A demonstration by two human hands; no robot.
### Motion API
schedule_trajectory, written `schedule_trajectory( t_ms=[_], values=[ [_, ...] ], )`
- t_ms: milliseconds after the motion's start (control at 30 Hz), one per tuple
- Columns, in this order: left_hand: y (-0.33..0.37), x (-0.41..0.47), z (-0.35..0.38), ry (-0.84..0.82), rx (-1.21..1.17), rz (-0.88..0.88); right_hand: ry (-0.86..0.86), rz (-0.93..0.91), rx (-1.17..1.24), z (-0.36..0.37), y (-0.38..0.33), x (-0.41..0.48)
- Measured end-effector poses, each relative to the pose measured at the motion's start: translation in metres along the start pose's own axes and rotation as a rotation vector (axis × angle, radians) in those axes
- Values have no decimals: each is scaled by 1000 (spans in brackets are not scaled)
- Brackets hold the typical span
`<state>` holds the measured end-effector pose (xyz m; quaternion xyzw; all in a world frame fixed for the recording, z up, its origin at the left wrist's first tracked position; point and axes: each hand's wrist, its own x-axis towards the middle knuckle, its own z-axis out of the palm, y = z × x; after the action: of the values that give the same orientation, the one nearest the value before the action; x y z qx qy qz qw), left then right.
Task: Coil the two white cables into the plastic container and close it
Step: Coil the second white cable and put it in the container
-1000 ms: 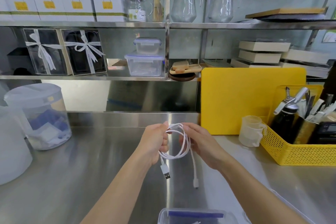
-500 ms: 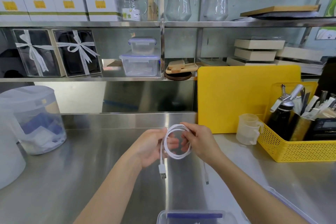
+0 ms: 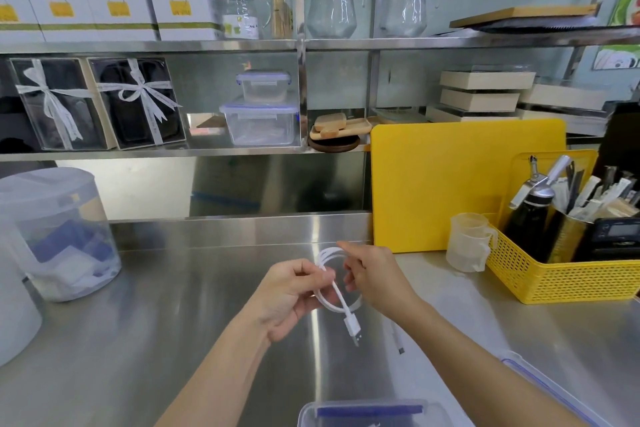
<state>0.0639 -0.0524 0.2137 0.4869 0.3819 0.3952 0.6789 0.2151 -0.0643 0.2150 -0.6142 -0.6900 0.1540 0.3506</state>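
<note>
A white cable is wound into a small loop held above the steel counter. My left hand pinches the left side of the loop. My right hand grips its right side, index finger on top of the coil. One plug hangs below the loop; the other end dangles under my right wrist. The clear plastic container with blue trim sits at the bottom edge, partly cut off. Its lid lies to the right by my right forearm. A second cable is not clearly visible.
A yellow basket of tools and a clear measuring cup stand at the right. A yellow cutting board leans on the back wall. A lidded round tub stands at the left. Shelves above hold boxes, containers and jugs.
The loop has been wound tighter and smaller, and the hanging ends have shortened. Both hands stayed around the coil above the counter. The view shifted slightly.
</note>
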Motion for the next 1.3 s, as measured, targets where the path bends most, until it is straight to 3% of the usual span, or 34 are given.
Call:
schedule_trajectory(
  t_ms=[167, 300, 500, 667, 833, 967, 1133, 1233, 1300],
  values=[
    [-7, 1, 12, 298, 622, 233, -12, -7, 10, 4, -1, -6],
    [-26, 6, 20, 471, 832, 333, 11, -155, -66, 9, -6, -11],
    [-26, 12, 13, 489, 671, 129, 3, -214, -13, 16, -9, -16],
    [-29, 10, 8, 527, 302, 27, 37, -331, -13, 26, -4, -19],
    [-30, 4, 4, 361, -151, 33, 176, -382, -94, 27, 6, -17],
    [-22, 2, -9, 123, -704, 18, 144, -324, 32, 23, 19, -16],
    [-35, 6, -7, 326, -383, 246, 52, -412, 106, 25, 19, -19],
    [-38, 5, -9, 292, -255, 322, 19, -422, 92, 30, 25, -19],
    [-37, 5, -12, 297, -326, 294, 31, -421, 88, 34, 32, -21]
  ],
)
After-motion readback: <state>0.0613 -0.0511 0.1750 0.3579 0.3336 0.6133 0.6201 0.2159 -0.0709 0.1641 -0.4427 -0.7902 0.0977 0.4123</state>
